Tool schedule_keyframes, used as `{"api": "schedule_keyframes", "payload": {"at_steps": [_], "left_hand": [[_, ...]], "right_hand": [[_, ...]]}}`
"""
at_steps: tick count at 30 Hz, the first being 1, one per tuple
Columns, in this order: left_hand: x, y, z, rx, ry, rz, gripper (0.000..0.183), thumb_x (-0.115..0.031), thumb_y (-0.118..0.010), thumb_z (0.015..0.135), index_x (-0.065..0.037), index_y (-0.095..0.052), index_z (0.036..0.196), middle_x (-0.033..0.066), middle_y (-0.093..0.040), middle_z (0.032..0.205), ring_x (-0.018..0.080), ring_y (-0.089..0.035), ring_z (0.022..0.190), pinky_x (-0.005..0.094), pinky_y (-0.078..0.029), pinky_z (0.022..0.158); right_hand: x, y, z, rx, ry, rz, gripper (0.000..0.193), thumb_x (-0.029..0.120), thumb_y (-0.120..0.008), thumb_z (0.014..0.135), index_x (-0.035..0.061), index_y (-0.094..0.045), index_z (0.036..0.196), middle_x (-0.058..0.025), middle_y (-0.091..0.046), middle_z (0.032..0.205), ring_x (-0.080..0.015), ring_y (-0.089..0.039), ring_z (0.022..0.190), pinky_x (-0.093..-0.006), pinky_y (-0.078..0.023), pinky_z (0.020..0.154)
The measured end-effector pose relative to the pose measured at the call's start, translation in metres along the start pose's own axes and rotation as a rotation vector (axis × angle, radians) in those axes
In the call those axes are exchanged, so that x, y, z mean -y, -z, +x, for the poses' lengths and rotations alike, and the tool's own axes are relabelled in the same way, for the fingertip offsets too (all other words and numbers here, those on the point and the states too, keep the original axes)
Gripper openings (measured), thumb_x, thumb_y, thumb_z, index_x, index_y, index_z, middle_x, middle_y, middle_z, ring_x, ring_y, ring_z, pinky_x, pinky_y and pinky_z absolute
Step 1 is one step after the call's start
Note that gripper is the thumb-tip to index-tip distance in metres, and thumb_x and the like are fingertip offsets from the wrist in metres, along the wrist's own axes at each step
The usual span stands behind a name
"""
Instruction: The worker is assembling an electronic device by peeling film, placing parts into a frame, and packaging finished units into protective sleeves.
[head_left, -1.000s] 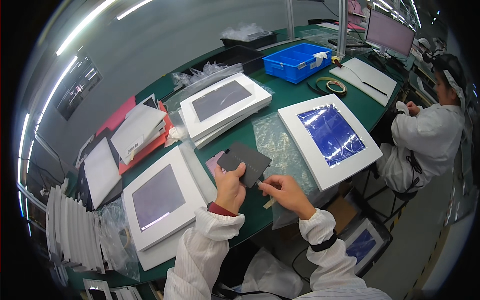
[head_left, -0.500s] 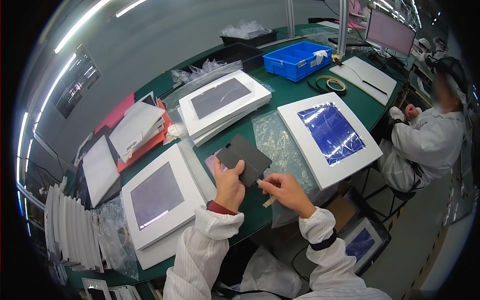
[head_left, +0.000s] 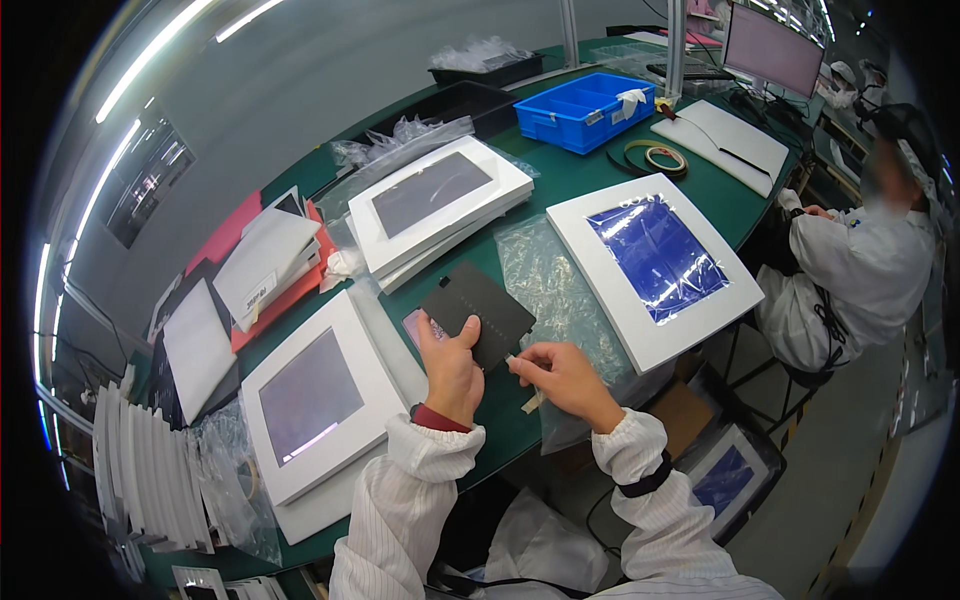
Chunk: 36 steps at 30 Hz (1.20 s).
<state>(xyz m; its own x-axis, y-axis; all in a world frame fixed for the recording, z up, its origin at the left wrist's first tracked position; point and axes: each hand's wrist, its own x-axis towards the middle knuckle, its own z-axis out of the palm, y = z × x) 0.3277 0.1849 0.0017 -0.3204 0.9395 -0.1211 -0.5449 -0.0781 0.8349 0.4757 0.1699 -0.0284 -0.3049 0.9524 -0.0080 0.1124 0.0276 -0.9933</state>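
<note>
A thin black square panel (head_left: 478, 312) is held tilted above the green workbench (head_left: 560, 170), over a clear plastic bag (head_left: 553, 285). The left hand (head_left: 452, 368) grasps its lower edge, thumb on top. The right hand (head_left: 562, 380) pinches what appears to be a small strip at the panel's corner. White framed trays (head_left: 312, 400) lie on either side.

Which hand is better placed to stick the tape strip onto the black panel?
The right hand: its fingers already pinch the tape strip at the panel's edge. The left hand holds the panel.
</note>
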Motion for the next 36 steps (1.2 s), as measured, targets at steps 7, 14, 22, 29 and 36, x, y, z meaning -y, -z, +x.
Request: {"api": "schedule_keyframes", "payload": {"at_steps": [7, 14, 22, 29, 36], "left_hand": [[0.008, 0.006, 0.005, 0.036, -0.068, 0.004, 0.064, 0.012, -0.055, 0.084, -0.009, -0.026, 0.137, 0.0139, -0.052, 0.118, 0.0235, -0.055, 0.103, 0.0353, -0.047, 0.091], [0.012, 0.007, 0.005, 0.087, -0.079, -0.006, 0.062, 0.013, -0.055, 0.084, -0.007, -0.027, 0.136, 0.0142, -0.052, 0.118, 0.0229, -0.055, 0.104, 0.0339, -0.045, 0.092], [0.007, 0.006, 0.005, 0.093, -0.048, -0.002, 0.061, 0.012, -0.054, 0.084, -0.007, -0.027, 0.135, 0.017, -0.052, 0.118, 0.0242, -0.055, 0.105, 0.0346, -0.047, 0.09], [-0.002, 0.006, 0.003, 0.14, 0.02, -0.032, 0.058, 0.007, -0.053, 0.086, -0.006, -0.025, 0.135, 0.0184, -0.051, 0.119, 0.0254, -0.056, 0.105, 0.0348, -0.048, 0.091], [-0.025, 0.012, -0.001, 0.292, 0.096, 0.002, 0.059, 0.002, -0.057, 0.086, -0.006, -0.027, 0.135, 0.0186, -0.049, 0.123, 0.0243, -0.057, 0.103, 0.0351, -0.052, 0.085]], "right_hand": [[-0.003, -0.003, 0.001, -0.013, 0.028, -0.019, 0.028, 0.026, -0.063, 0.087, -0.0017, -0.066, 0.079, -0.006, -0.063, 0.066, -0.0116, -0.058, 0.058, -0.0273, -0.044, 0.055], [-0.006, -0.006, 0.002, -0.051, 0.054, -0.043, 0.026, 0.023, -0.063, 0.086, -0.001, -0.066, 0.078, -0.0057, -0.063, 0.065, -0.0124, -0.058, 0.058, -0.0278, -0.044, 0.056], [0.003, -0.015, -0.002, -0.205, -0.017, -0.106, 0.055, 0.022, -0.072, 0.079, -0.005, -0.045, 0.119, -0.0141, -0.061, 0.088, -0.0211, -0.06, 0.077, -0.0326, -0.048, 0.07], [0.016, -0.032, 0.013, -0.314, 0.434, -0.545, 0.095, 0.019, -0.08, 0.07, -0.0054, -0.018, 0.138, -0.027, -0.037, 0.126, -0.043, -0.037, 0.119, -0.0459, -0.032, 0.102], [0.031, -0.044, 0.025, -0.318, 0.372, -0.565, 0.095, 0.015, -0.079, 0.061, -0.0052, -0.024, 0.136, -0.0258, -0.04, 0.124, -0.0421, -0.04, 0.117, -0.0455, -0.034, 0.101]]}}
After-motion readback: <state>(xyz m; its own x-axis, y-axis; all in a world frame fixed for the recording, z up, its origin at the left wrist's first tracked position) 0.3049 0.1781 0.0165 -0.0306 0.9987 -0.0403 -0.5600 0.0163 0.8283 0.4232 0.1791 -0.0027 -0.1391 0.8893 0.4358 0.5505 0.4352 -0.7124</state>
